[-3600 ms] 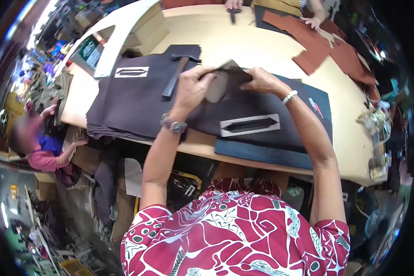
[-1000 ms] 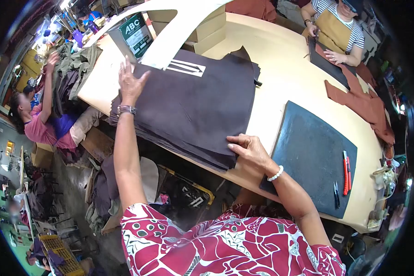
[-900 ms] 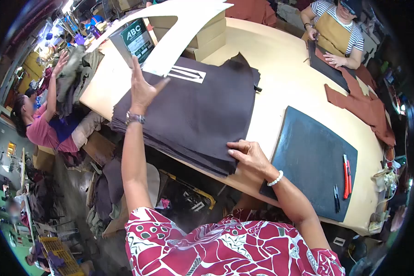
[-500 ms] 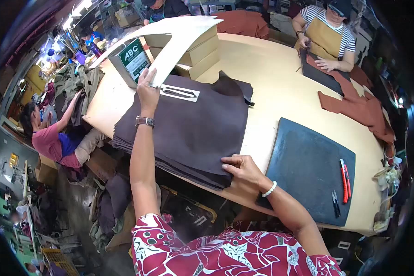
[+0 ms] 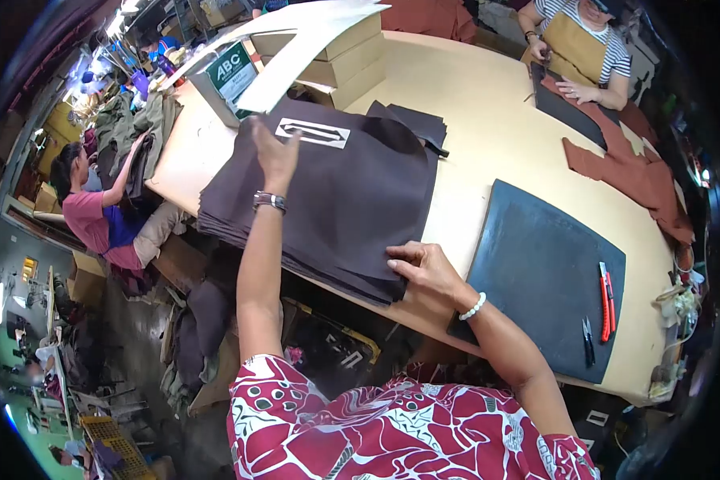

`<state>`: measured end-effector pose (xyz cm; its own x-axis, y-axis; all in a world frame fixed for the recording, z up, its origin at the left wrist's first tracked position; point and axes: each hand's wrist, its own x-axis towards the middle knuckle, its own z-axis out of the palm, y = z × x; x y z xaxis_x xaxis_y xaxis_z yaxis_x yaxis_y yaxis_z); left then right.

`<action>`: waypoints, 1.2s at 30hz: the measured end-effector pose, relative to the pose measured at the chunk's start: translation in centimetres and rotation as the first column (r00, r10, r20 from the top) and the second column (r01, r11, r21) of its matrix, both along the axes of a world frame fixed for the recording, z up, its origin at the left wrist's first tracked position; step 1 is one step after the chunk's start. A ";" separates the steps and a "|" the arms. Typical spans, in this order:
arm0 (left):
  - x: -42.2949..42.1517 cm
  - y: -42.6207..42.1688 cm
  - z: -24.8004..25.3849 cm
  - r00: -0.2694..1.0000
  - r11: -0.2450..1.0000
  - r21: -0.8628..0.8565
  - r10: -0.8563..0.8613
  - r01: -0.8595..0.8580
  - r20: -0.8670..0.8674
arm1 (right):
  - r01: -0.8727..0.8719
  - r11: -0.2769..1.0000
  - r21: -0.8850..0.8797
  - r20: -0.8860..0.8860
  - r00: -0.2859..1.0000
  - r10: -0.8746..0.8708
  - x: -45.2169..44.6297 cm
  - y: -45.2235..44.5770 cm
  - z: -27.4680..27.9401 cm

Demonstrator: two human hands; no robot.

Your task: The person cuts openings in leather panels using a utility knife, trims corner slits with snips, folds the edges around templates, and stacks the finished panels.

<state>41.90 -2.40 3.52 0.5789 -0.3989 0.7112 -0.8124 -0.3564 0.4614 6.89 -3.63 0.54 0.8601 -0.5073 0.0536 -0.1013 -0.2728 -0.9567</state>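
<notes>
A stack of dark brown leather-like sheets (image 5: 336, 208) lies at the table's near edge, its top sheet curling at the far right corner. My left hand (image 5: 276, 156) is over the stack's far left part, slightly blurred, with fingers apart and nothing in them. Just right of it, a small white template (image 5: 314, 133) with a long pointed cut-out rests on the top sheet. My right hand (image 5: 428, 270) pinches the near right corner of the top sheet between thumb and fingers. Beyond my left hand, a large white card (image 5: 296, 70) leans across a tin and boxes.
The green-labelled tin (image 5: 226, 84) stands beside stacked cardboard boxes (image 5: 348, 68). A black cutting mat (image 5: 528, 272) at right carries a red cutter (image 5: 606, 302) and a slim pointed tool (image 5: 588, 342). Across the table (image 5: 488, 104), a co-worker handles reddish-brown pieces (image 5: 628, 172); another person sits at left.
My left hand has let go of the white card and moved right and slightly down over the stack. The card stays on the boxes. My right hand keeps its place at the corner.
</notes>
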 end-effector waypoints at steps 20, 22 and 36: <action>-6.0 -2.8 -4.1 0.989 0.955 0.290 -0.009 0.051 -0.146 | -0.019 0.999 0.040 -0.049 0.999 0.021 -0.4 0.4 0.5; -5.9 -3.0 -4.1 0.989 0.954 0.298 0.005 0.040 -0.147 | -0.006 0.999 0.032 -0.054 0.998 0.008 -0.4 0.5 0.8; -6.4 -7.1 -5.4 0.993 0.936 0.344 0.046 -0.080 0.106 | 0.431 0.895 0.112 0.030 0.899 -0.436 3.4 -6.8 -0.5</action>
